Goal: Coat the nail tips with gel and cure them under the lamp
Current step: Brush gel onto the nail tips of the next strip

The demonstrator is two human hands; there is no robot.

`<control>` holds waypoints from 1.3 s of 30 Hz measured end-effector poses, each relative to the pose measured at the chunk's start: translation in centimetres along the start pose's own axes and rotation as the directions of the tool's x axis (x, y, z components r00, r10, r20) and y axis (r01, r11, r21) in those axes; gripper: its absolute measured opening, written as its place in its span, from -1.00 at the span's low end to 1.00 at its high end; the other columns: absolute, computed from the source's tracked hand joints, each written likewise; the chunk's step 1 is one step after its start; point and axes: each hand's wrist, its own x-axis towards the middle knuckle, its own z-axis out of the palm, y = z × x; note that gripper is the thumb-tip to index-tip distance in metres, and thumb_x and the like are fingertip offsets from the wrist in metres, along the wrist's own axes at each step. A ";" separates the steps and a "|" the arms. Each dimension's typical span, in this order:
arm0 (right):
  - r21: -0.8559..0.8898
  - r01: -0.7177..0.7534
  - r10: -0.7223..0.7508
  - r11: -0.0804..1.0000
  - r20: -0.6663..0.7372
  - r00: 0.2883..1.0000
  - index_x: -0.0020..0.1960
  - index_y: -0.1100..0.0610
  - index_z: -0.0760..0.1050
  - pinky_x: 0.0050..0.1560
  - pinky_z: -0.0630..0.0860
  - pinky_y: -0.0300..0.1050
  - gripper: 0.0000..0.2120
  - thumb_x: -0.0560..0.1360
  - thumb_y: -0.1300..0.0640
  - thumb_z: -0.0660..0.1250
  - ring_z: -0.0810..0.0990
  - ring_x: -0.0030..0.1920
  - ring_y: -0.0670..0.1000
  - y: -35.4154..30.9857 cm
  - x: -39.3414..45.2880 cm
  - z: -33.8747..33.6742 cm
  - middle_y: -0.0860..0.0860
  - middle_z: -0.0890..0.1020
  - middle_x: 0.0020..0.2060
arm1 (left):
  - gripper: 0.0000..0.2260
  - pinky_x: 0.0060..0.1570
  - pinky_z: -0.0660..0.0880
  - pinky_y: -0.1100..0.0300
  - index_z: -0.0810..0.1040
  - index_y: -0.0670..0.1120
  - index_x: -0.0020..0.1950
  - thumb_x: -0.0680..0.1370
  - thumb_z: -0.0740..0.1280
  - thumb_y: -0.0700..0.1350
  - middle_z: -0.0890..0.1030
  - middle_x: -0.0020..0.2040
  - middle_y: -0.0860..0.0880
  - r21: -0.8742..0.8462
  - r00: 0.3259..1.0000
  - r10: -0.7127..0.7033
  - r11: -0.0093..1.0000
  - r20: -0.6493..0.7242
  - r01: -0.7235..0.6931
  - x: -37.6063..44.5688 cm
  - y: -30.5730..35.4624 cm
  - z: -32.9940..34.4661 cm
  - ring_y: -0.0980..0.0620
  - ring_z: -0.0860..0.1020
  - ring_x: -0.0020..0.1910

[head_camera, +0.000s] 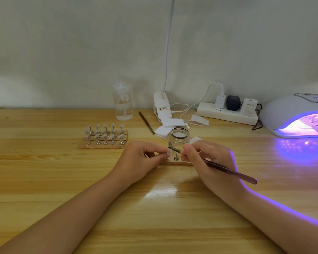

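Observation:
My left hand (140,158) pinches a clear nail tip (169,152) on its small stand, just above a wooden strip (176,162) that carries a metal stand (176,157). My right hand (207,158) grips a dark gel brush (228,169) like a pen, and its bristle end touches the nail tip. Right behind the hands stands a clear gel jar (179,137) without a lid. At the right edge the white curing lamp (290,110) glows purple, with something lying inside it.
Wooden strips (104,145) with several nail tips on stands lie to the left. Behind are a clear pump bottle (123,101), a second brush (146,122), white cotton pads (170,126), a clip lamp (162,106) and a power strip (226,112) with cables.

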 end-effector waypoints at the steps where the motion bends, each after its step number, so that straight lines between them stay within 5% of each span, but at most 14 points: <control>1: -0.002 0.008 -0.008 1.000 -0.003 1.000 -0.25 0.17 0.63 -0.32 0.52 -0.11 -0.74 0.50 0.06 0.28 0.60 -0.31 -0.12 0.1 0.0 0.0 -0.20 0.59 -0.36 | -0.89 -0.38 0.45 0.30 0.67 -0.01 -0.13 0.39 0.44 -0.18 0.66 -0.29 0.05 0.003 1.000 0.004 1.000 0.004 -0.004 0.0 0.0 0.0 0.04 0.54 -0.39; 15: -0.024 0.036 -0.036 0.999 -0.003 0.999 -0.24 0.09 0.62 -0.31 0.48 -0.35 -0.70 0.47 -0.04 0.21 0.57 -0.27 -0.24 0.5 0.0 0.2 -0.32 0.52 -0.36 | -0.86 -0.38 0.37 0.38 0.67 0.02 -0.16 0.40 0.45 -0.21 0.61 -0.39 0.18 0.012 1.000 -0.012 1.000 0.002 0.012 0.1 -0.1 0.0 0.15 0.45 -0.41; 25: -0.040 0.044 -0.043 0.998 0.023 0.999 -0.36 0.24 0.57 -0.38 0.46 -0.06 -0.54 0.50 -0.06 0.16 0.56 -0.43 -0.05 0.7 -0.3 0.3 0.02 0.59 -0.48 | -0.86 -0.37 0.39 0.35 0.68 -0.05 -0.10 0.40 0.43 -0.26 0.62 -0.32 0.13 0.046 1.000 -0.018 0.999 0.015 0.017 0.0 0.1 -0.1 0.15 0.43 -0.42; 34: -0.005 -0.050 0.050 0.999 -0.021 0.999 -0.26 0.03 0.58 -0.25 0.55 -0.04 -0.67 0.50 -0.08 0.15 0.60 -0.30 -0.11 0.8 -0.1 0.3 -0.14 0.60 -0.37 | -0.88 -0.34 0.40 0.24 0.67 -0.07 -0.09 0.40 0.44 -0.21 0.65 -0.30 -0.08 0.057 1.000 0.001 0.998 0.001 -0.001 -0.1 0.4 0.0 0.04 0.46 -0.40; 39: 0.004 -0.075 0.075 0.997 0.035 0.997 -0.27 -0.10 0.53 -0.24 0.52 -0.16 -0.72 0.50 -0.14 0.14 0.61 -0.26 -0.16 0.7 -0.1 0.3 -0.21 0.61 -0.25 | -0.87 -0.37 0.37 0.38 0.68 -0.07 -0.11 0.41 0.43 -0.26 0.60 -0.36 0.09 0.052 1.000 -0.012 0.999 -0.005 0.012 -0.1 0.4 0.0 0.14 0.44 -0.43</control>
